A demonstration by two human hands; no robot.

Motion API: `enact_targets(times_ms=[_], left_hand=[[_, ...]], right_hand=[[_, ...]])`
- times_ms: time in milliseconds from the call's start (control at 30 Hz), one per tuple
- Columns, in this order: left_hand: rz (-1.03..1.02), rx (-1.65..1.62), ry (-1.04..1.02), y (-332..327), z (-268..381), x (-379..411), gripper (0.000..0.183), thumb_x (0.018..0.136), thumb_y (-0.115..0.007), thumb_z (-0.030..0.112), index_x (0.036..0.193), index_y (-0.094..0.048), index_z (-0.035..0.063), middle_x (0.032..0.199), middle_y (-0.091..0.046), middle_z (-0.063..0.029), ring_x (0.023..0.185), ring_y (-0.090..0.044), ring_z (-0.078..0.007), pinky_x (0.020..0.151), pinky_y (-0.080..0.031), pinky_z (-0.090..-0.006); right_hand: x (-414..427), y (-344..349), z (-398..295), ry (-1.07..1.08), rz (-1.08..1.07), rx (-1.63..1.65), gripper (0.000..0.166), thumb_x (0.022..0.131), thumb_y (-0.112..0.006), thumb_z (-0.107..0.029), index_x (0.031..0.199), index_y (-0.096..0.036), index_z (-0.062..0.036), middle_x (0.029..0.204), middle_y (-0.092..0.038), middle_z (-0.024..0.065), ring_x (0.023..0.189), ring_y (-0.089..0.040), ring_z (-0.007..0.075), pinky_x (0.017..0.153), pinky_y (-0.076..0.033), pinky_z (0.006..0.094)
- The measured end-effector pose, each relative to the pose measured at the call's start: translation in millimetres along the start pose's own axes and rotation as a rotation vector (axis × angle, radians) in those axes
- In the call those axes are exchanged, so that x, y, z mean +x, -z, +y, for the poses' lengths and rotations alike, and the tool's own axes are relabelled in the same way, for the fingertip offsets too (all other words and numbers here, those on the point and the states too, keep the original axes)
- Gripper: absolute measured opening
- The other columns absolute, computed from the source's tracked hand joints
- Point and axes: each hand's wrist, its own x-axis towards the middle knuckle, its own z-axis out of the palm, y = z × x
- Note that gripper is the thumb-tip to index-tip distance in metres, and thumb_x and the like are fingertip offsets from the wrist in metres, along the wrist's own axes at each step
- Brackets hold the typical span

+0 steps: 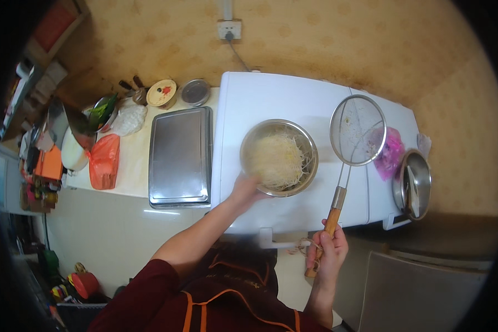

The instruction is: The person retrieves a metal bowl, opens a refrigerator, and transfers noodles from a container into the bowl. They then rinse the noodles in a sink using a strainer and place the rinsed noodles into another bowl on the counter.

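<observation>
My left hand [249,190] grips the near left rim of a round metal bowl [311,176], its fingers partly hidden beneath. Pale bean sprouts [280,159] fill much of the bowl, slightly blurred at the left. In my right hand [330,249] is the wooden handle of a wire-mesh strainer [357,130], with a loop of twine at its end. The strainer's round mesh stands to the right of the bowl, over a white appliance top [249,97], with a few small bits stuck on the mesh.
A pink plastic bag [389,155] and a second metal bowl [424,178] sit at the right. To the left are a metal tray [180,157], a red plastic bag [104,162], a lidded tub [162,93] and a bowl of green vegetables [101,113]. A wall socket [229,30] holds a plug.
</observation>
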Motion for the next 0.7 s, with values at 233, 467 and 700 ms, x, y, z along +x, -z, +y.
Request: enact_targets(times_ms=[233,467,700], left_hand=[[0.253,-0.185,0.019,66.0,24.1,-120.7,0.053,0.09,-0.052,-0.005,0.141,-0.04,-0.0066,0.131,-0.054,-0.022,0.109,-0.065,-0.0337,0.087,-0.063,-0.0508],[0.506,-0.305,-0.399,205.4,65.1,-288.2,0.049,0.089,-0.053,-0.003,0.137,-0.044,-0.0102,0.123,-0.06,-0.0215,0.102,-0.068,-0.0322,0.079,-0.063,-0.0429],[0.8,-0.48,-0.651,405.7,51.2,-457.9,0.048,0.086,-0.048,-0.007,0.133,-0.043,-0.0111,0.12,-0.06,-0.0249,0.097,-0.071,-0.0382,0.077,-0.067,-0.0506]], right_hand=[[-12.2,-42.4,1.9,0.047,-0.092,-0.095,0.027,0.102,-0.055,-0.011,0.125,-0.052,0.0022,0.073,-0.057,0.005,0.038,-0.047,0.0111,0.034,-0.033,0.0239],[-37.5,-149.9,57.6,0.052,-0.428,-0.181,0.026,0.103,-0.054,-0.012,0.124,-0.052,0.0017,0.071,-0.055,0.0046,0.037,-0.045,0.0109,0.032,-0.034,0.0241],[-153.6,-335.3,177.6,-0.087,-0.847,-0.234,0.029,0.103,-0.056,-0.014,0.125,-0.052,0.0031,0.069,-0.054,0.0062,0.036,-0.047,0.0124,0.03,-0.035,0.0239]])
